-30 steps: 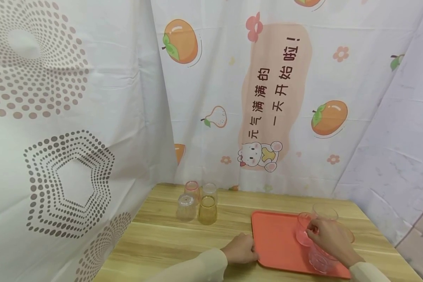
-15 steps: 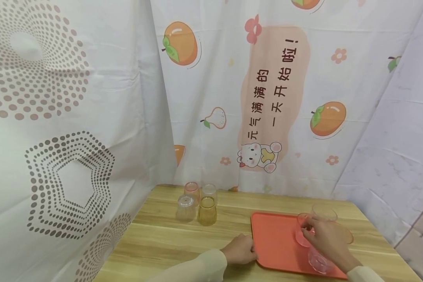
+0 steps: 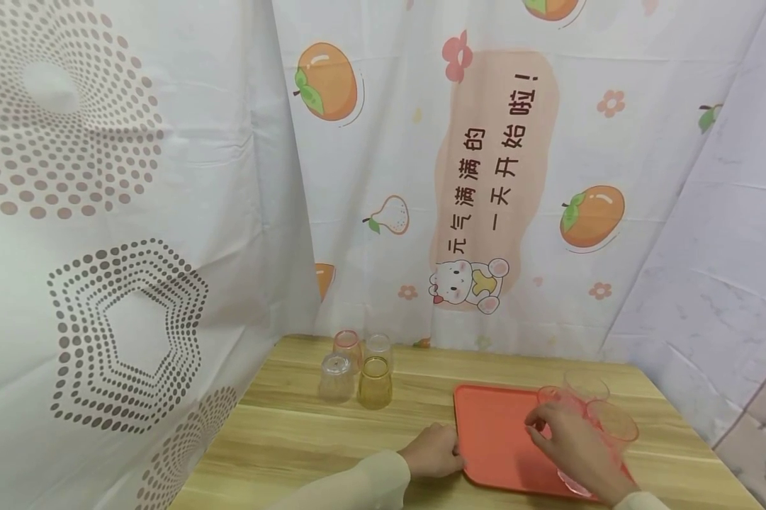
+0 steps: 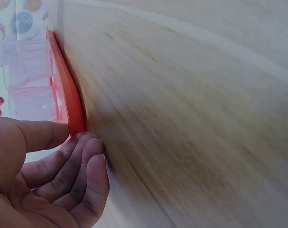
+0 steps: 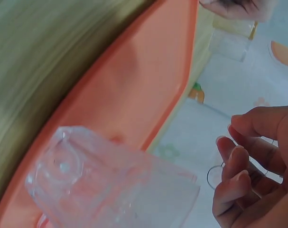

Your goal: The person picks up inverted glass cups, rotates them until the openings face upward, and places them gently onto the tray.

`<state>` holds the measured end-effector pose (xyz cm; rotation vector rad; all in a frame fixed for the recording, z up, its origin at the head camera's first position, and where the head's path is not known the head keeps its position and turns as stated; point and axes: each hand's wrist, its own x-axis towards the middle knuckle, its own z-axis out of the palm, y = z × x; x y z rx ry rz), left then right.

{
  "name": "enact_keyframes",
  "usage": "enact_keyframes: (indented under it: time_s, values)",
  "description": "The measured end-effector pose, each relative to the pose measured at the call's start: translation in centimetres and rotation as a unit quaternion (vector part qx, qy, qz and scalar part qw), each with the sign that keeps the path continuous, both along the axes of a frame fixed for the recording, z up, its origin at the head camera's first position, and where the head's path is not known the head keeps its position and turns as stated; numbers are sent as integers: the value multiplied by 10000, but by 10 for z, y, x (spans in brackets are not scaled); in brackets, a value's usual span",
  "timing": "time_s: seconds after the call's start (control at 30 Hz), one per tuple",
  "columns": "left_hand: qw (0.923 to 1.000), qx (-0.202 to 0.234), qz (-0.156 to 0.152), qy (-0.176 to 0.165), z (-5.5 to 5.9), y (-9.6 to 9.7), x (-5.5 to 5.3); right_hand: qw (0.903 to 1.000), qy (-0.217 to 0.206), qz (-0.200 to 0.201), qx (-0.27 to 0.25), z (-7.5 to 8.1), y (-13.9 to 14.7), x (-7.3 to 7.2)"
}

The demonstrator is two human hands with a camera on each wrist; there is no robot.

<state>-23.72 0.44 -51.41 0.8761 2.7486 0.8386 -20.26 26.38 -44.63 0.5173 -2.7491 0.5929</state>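
A red tray [image 3: 497,439] lies on the right of the wooden table. My left hand [image 3: 431,451] grips its left rim, and in the left wrist view the thumb presses the tray's edge [image 4: 73,107] with the other fingers curled below. Above the tray's right half hovers my right hand [image 3: 577,446], fingers loosely curled around nothing. Beside and behind that hand stand a pink cup [image 3: 549,394], a clear cup [image 3: 585,386] and an amber-rimmed cup [image 3: 614,423]. Another clear cup [image 5: 115,185] shows nearest in the right wrist view; in the head view the right hand mostly hides it.
At the back left of the table [image 3: 293,439], several cups stand grouped: a yellow cup [image 3: 375,384], an upside-down clear cup [image 3: 336,379], a pink-rimmed cup [image 3: 347,347] and another clear cup [image 3: 379,347]. Printed curtains [image 3: 383,142] hang behind and at both sides.
My right hand has shifted left and slightly toward me over the tray, uncovering more of the amber-rimmed cup. My left hand stays on the tray's rim.
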Motion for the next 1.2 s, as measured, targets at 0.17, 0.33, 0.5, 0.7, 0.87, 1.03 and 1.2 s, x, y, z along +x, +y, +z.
enact_keyframes:
  time_s: [0.17, 0.33, 0.5, 0.7, 0.87, 1.03, 1.2]
  values:
    - [9999, 88, -55, -39, -1, -1, -1, 9998, -150, 120, 36, -3, -9, 3]
    - [9999, 100, -72, -30, 0, -2, -2, 9989, -184, 381, 203, -12, -18, 3]
    - [9999, 114, -51, -107, 1, -4, -2, 9975, -593, 348, 148, -20, -25, 6]
    - [9998, 73, 42, -155, 3, -5, -1, 9940, -1055, 299, 49, -28, -32, 9]
    - [9999, 28, 92, -111, 3, -6, -1, 9905, -1278, 508, -38, -37, -37, 10]
    - [9997, 117, 93, -200, 4, -8, -1, 9913, -1004, 855, -12, -46, -38, 11]
    - [10000, 62, 47, -24, 2, -11, -2, 9921, -661, 1067, 66, -53, -42, 13]
